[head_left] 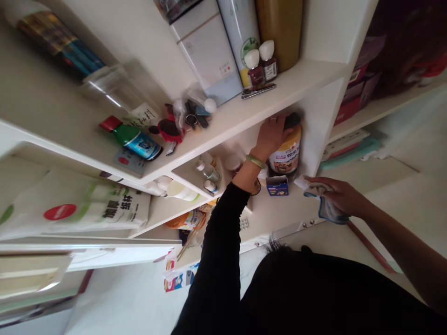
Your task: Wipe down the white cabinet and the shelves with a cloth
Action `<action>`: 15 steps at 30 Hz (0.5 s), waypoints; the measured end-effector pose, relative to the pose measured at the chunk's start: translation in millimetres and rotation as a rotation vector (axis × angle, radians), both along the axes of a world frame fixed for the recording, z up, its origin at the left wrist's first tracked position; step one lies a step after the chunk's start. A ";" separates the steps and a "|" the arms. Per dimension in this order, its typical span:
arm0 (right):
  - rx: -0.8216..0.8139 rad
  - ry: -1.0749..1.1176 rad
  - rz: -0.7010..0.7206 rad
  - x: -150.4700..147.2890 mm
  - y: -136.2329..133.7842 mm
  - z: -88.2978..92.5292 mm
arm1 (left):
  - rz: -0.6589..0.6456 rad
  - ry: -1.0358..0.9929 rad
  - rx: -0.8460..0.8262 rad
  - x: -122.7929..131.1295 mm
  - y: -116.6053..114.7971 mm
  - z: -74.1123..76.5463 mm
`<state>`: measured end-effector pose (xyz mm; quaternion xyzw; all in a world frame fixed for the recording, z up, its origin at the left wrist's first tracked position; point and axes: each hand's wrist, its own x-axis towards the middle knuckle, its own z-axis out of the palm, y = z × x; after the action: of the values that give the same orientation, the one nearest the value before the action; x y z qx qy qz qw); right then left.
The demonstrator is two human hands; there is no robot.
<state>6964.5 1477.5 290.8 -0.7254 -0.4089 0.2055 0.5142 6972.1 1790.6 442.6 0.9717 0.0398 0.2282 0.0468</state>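
Note:
My left hand (270,136), in a black sleeve with a green bangle at the wrist, is closed over the dark lid of a jar (288,156) with a yellow and white label. The jar stands in a corner of a white shelf compartment. My right hand (340,195) grips a white and blue cloth (328,211) and presses it onto the shelf board just right of the jar. A small blue box (277,185) sits on the same board, between the jar and my left forearm.
The white shelf unit (307,70) is crowded. The board above holds two small dark red bottles (261,65), tall tins and boxes, a green bottle (136,138) lying down and a bag of small items. Small vials (209,172) stand left of my arm. A large white pack (70,209) lies at the left.

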 end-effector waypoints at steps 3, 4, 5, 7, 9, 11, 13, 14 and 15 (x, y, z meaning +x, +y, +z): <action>0.029 0.055 -0.013 -5.8 -2.9 -22.1 | 0.000 0.044 0.046 17.9 1.1 2.8; 0.022 0.070 -0.018 -6.2 -4.3 -30.4 | -0.001 0.042 0.059 19.3 1.3 4.5; 0.013 0.085 -0.026 -6.5 -5.5 -39.0 | 0.000 0.037 0.079 18.1 1.2 6.6; 0.002 0.112 -0.049 -7.7 -6.2 -55.0 | -0.005 0.004 0.111 6.0 -1.4 9.4; 0.026 0.114 -0.069 -10.1 -3.3 -66.3 | -0.025 -0.112 0.076 -18.5 -9.1 3.1; 0.093 0.052 -0.097 -12.2 5.0 -68.6 | -0.016 -0.306 -0.037 -50.5 -21.3 -20.4; 0.170 -0.078 -0.133 -10.8 20.1 -60.4 | 0.090 -0.485 -0.216 -80.8 -34.7 -62.5; 0.208 -0.159 -0.149 -8.0 30.3 -53.1 | 0.155 -0.537 -0.302 -92.5 -40.4 -88.2; 0.244 -0.242 -0.157 -3.6 41.9 -44.9 | 0.199 -0.564 -0.378 -100.8 -45.1 -114.8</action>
<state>6960.8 1519.4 246.0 -0.7069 -0.4316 0.0249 0.5598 6871.3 1745.5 327.8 0.8359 0.1613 0.4797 0.2124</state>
